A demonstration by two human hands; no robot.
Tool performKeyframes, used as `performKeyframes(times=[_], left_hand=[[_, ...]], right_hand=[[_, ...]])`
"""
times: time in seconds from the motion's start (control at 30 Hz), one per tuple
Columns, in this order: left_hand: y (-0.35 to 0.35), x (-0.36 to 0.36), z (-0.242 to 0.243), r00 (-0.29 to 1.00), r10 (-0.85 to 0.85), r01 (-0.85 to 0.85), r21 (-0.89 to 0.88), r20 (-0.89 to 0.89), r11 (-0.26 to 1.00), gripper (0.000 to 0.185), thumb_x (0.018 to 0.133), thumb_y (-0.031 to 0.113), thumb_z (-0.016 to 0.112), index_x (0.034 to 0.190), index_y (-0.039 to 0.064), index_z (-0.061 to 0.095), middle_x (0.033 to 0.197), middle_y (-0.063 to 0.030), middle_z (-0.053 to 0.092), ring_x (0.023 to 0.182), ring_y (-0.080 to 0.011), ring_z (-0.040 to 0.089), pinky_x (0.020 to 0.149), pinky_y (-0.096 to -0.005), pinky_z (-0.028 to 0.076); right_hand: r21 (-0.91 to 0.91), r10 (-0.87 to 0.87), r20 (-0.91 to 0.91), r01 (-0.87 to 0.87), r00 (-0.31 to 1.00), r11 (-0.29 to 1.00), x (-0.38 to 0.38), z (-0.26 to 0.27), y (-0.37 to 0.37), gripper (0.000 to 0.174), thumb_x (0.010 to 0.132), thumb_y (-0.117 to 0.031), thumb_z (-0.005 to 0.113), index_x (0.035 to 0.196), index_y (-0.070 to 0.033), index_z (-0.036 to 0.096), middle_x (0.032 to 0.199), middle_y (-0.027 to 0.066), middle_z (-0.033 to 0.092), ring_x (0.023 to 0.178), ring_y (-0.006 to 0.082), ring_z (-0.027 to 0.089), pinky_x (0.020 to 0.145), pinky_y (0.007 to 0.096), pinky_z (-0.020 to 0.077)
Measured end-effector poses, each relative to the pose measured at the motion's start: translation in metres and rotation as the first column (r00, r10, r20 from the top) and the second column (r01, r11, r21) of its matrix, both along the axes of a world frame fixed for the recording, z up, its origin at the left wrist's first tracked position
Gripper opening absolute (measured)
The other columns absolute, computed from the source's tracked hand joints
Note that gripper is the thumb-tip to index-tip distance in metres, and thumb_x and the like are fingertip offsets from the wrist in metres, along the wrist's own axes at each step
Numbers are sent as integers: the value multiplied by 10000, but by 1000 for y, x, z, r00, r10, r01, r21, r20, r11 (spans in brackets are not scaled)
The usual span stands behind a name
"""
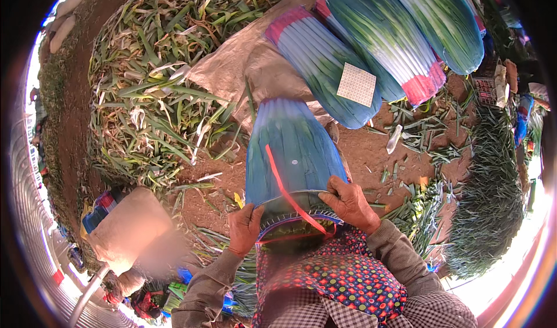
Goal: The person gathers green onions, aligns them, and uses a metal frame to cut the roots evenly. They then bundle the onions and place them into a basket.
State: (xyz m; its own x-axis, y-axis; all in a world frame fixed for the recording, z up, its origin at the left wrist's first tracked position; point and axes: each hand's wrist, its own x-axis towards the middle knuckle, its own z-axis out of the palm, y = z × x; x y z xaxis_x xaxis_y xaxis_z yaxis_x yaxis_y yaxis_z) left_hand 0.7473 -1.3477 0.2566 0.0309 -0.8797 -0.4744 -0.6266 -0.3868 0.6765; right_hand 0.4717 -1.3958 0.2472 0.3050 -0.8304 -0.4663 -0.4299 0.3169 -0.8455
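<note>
In front of me a blue mesh bag [293, 132] holds long green-and-white stalks, leeks or large scallions by their look. Its mouth is spread wide towards my body. My left hand [246, 228] pinches the rim on one side, and my right hand [350, 204] grips the opposite side between thumb and fingers. A red plastic ribbon [280, 182] runs over the bag and past its open mouth. One small round sticker [294, 162] sits on the bag. Beyond lie several filled bags [378, 36], with pinkish-red ends; a sheet of stickers [357, 84] rests on the nearest.
A big heap of cut leaves and trimmings [161, 80] lies left, beside a tan woven sheet [226, 66]. Green stalks [487, 197] form a long pile at right. Lower left, a pale cloth-like cover [132, 228] stands near a metal pole [89, 291]. Scraps litter the dirt ground [370, 149].
</note>
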Motion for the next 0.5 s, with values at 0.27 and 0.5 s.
performKeyframes(times=[0.27, 0.5], left_hand=[[20, -3, 9, 1000, -24, 24, -67, 3, 997, 323, 937, 197, 592, 718, -22, 499, 559, -145, 367, 491, -186, 312, 462, -375, 279], [31, 6, 26, 999, 48, -44, 161, -21, 986, 352, 938, 231, 606, 686, 4, 510, 549, -37, 387, 533, -95, 374, 466, -320, 317]], right_hand=[[-23, -1, 23, 2, 1000, 1000, -3, 11, 17, 210, 860, -152, 633, 824, -14, 479, 650, 195, 537, 606, 409, 550, 543, 437, 423], [-28, 187, 25, -186, 982, 982, -6, 29, 6, 190, 854, -146, 633, 858, -29, 484, 635, 187, 520, 616, 415, 548, 545, 447, 417]])
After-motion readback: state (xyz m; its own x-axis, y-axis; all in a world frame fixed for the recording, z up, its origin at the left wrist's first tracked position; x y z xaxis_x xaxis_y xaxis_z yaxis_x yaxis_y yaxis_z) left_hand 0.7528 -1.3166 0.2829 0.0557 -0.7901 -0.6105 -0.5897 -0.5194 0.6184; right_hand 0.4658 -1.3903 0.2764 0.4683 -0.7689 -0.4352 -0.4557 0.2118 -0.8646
